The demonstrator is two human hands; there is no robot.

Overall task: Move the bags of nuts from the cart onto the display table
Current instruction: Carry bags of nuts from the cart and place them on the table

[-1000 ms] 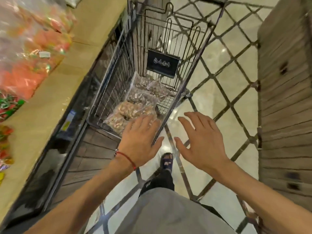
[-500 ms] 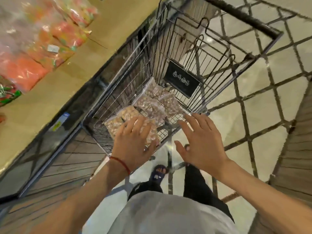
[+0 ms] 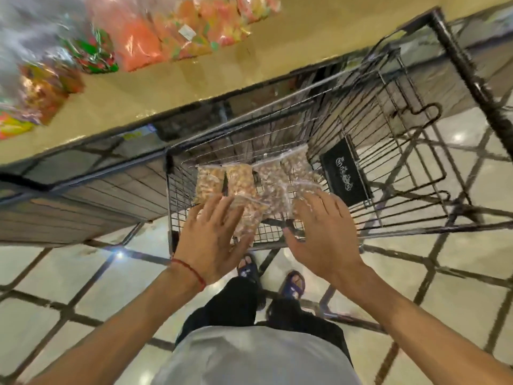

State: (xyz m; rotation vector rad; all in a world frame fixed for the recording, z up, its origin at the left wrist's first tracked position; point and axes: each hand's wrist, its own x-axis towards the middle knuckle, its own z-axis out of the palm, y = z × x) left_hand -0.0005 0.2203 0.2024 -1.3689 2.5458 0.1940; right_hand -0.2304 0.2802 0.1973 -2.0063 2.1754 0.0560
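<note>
The display table (image 3: pixel 277 51) runs along the shopping cart's (image 3: pixel 369 151) far side. Clear bags of nuts (image 3: pixel 238 179) lie flat on the cart's floor. The left hand (image 3: pixel 213 240) and right hand (image 3: pixel 322 232) hover over them, fingers spread, holding nothing. It seems best to grip 1 bag per hand and lift straight up.

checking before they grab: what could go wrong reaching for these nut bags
Left hand and right hand hover open over overlapping bags of nuts; grabbing several at once could let slick ones slip back into the wire cart. The display table already holds colourful bags, which a careless drop might shove.
</note>
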